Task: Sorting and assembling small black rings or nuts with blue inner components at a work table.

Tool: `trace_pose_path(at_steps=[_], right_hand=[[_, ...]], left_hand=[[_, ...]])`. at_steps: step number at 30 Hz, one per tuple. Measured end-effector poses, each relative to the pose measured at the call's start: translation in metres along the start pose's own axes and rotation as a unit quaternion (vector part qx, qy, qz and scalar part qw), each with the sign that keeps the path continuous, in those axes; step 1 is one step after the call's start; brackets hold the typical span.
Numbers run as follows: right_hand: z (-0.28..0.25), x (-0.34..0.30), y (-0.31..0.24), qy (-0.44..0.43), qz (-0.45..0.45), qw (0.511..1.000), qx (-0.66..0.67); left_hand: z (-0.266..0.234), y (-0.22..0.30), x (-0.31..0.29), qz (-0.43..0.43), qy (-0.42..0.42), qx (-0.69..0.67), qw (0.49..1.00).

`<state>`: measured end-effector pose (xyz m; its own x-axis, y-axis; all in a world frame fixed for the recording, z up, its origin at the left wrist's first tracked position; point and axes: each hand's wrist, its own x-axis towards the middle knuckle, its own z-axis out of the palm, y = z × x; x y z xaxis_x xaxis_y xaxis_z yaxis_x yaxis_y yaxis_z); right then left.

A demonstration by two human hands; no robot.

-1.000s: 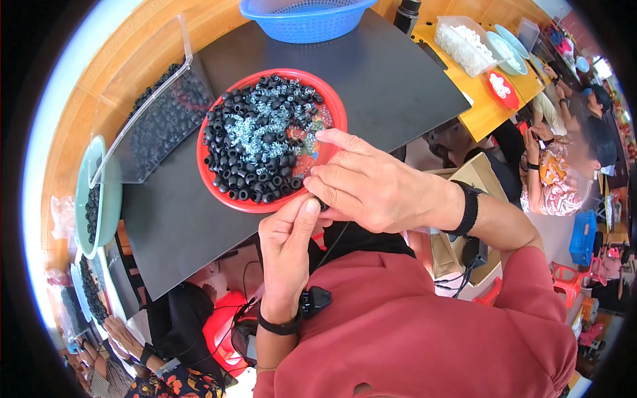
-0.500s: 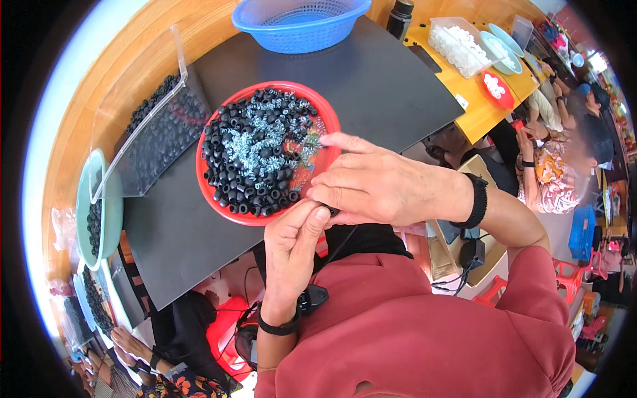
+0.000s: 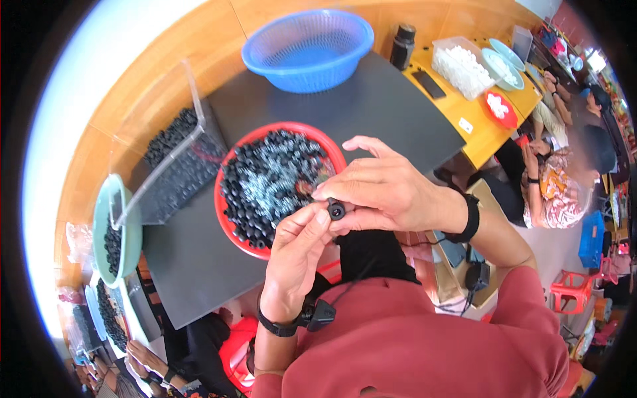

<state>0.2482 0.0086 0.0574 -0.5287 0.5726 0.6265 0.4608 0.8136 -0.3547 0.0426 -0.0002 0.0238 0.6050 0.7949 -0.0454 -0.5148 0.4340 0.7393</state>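
A small black hollow plastic piece (image 3: 336, 211), its round opening facing me, is pinched between the fingertips of both hands. My left hand (image 3: 295, 249) grips it from the left with thumb and forefinger. On the other side my right hand (image 3: 391, 192) closes on it too, one finger raised away from the rest. Just beyond the hands is a red basin (image 3: 233, 240). Many similar black pieces (image 3: 247, 213) fill it, with a heap of thin metal coil springs (image 3: 269, 188) on top. My right hand overlaps the basin's right side.
On the dark table (image 3: 424, 126) are a blue plastic basket (image 3: 305, 83) and a clear bin (image 3: 169, 192) of black pieces. A green basin (image 3: 133, 242) stands at the left. A black bottle (image 3: 402, 48) and a tub of white pieces (image 3: 461, 69) sit back right. Other people work nearby.
The whole view has shifted, so the table and basin appear lower. The black piece, mostly covered by fingers before, now shows its opening between my fingertips.
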Motion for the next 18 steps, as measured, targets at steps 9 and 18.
trace_pose_path(at_steps=[9, 18], right_hand=[[-0.017, 0.101, 0.029, 0.073, -0.060, 0.995, 0.029], [0.004, 0.171, 0.066, 0.120, -0.093, 0.988, 0.027]], left_hand=[[0.013, 0.098, 0.046, 0.056, -0.042, -0.013, 0.997], [-0.017, 0.147, 0.087, 0.136, 0.018, 0.054, 0.989]])
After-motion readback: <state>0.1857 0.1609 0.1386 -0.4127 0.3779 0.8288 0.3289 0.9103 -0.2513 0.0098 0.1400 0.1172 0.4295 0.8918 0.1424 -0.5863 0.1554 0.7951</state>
